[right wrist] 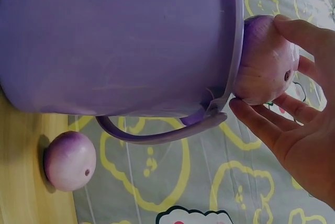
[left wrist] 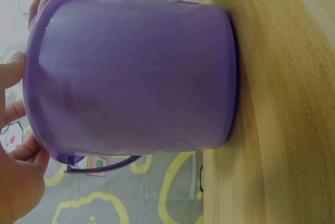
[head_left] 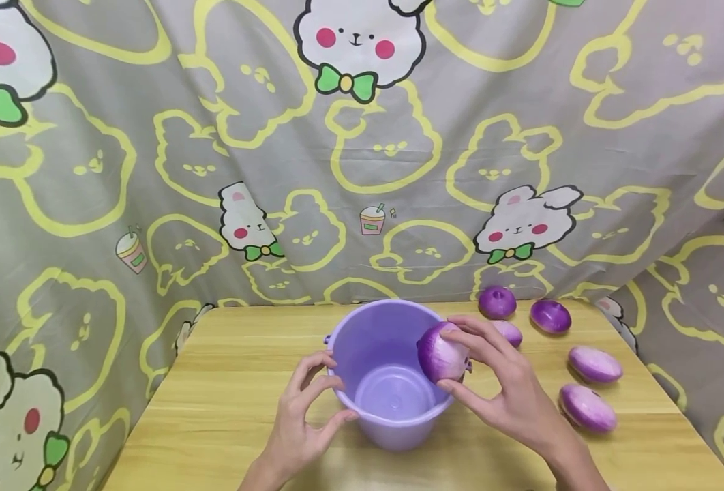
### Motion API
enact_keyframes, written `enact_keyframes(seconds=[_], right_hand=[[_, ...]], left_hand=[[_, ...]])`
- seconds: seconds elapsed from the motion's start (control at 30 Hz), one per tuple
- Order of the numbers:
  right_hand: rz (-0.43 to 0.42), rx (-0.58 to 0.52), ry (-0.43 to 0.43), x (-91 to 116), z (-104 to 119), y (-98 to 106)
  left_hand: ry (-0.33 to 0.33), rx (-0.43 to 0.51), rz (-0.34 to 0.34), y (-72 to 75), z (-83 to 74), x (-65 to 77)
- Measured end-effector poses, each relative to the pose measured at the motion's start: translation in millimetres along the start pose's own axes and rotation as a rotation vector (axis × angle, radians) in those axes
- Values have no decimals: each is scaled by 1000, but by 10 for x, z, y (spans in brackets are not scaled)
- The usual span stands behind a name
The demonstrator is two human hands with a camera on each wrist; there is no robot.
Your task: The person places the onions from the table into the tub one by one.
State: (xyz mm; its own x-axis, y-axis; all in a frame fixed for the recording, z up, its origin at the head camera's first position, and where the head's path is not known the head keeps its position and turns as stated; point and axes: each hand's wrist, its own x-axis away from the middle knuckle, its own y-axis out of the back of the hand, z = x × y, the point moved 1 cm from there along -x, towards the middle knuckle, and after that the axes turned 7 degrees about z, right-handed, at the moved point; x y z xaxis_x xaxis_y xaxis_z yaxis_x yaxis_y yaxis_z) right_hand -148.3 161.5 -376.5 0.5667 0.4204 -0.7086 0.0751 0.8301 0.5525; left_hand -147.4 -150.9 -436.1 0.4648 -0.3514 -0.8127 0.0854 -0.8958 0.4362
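Note:
A light purple bucket (head_left: pixel 399 433) stands upright on the table. My left hand (head_left: pixel 303 409) holds its left rim, with bent fingers at the side and the thumb near the front; in the left wrist view, fingertips touch the rim. My right hand (head_left: pixel 509 389) grips a purple-and-white onion (head_left: pixel 444 353) between thumb and fingers, over the bucket's right rim. In the right wrist view the held onion (right wrist: pixel 267 62) is right at the bucket's mouth, partly hidden by the rim. The visible bucket floor (head_left: pixel 395 395) holds nothing.
Right of the bucket lie several more onions: two dark ones (head_left: pixel 497 302) at the back, a pale one (head_left: pixel 510 333) partly behind my right hand, and two (head_left: pixel 587 408) further right. The bucket's handle (right wrist: pixel 157 137) hangs down. A patterned curtain (head_left: pixel 362 157) surrounds the wooden table (head_left: pixel 215 409).

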Motion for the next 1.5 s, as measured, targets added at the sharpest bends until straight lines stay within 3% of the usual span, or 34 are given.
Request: enact_keyframes(seconds=[0.43, 0.9, 1.5], right_hand=[[39, 59, 17, -15, -3, -71], [107, 67, 14, -52, -36, -141], [183, 111, -25, 32, -16, -176]], left_hand=[[-5, -9, -7, 22, -71, -25], [12, -11, 3, 44, 65, 6], [22, -3, 9, 4, 69, 32]])
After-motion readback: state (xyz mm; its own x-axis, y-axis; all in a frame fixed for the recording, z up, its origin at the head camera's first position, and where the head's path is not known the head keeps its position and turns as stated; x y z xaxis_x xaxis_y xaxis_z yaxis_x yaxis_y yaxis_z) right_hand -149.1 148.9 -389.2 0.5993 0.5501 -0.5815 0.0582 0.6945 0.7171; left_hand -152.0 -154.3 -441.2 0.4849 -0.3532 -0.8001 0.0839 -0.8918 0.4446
